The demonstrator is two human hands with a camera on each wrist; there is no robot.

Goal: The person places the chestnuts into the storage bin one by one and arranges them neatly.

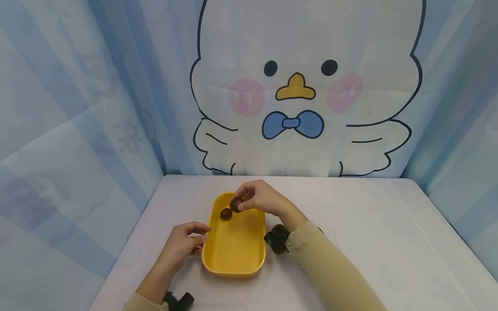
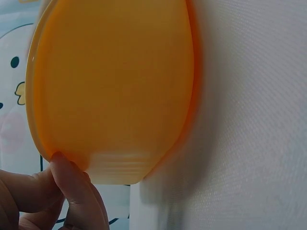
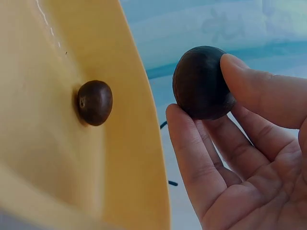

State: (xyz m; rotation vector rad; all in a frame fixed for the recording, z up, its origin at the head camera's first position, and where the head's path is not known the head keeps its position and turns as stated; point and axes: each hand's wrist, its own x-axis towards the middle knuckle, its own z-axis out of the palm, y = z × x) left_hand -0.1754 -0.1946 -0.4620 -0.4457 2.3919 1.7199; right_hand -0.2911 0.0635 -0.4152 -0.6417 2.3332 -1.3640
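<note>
My right hand (image 1: 260,199) is over the far end of a yellow tray (image 1: 233,259), pinching a round, dark brown nut (image 3: 199,81) between thumb and fingertips. In the right wrist view this nut shows a faint seam and stands outside the tray's rim. A second brown nut (image 3: 96,103), smooth with a small pale spot, lies inside the tray near its far end. At the tray's left side, my left hand (image 1: 184,242) holds the rim with thumb and fingers. In the left wrist view its fingertips (image 2: 64,167) overlap the tray's edge.
Beside the right cuff sits a dark cluster (image 1: 277,238) with brown and green patches, partly covered by the sleeve (image 1: 330,268). A black device (image 1: 180,301) is at the left cuff. Behind the white table (image 1: 389,224) hangs a curtain (image 1: 295,151) with a cartoon bird.
</note>
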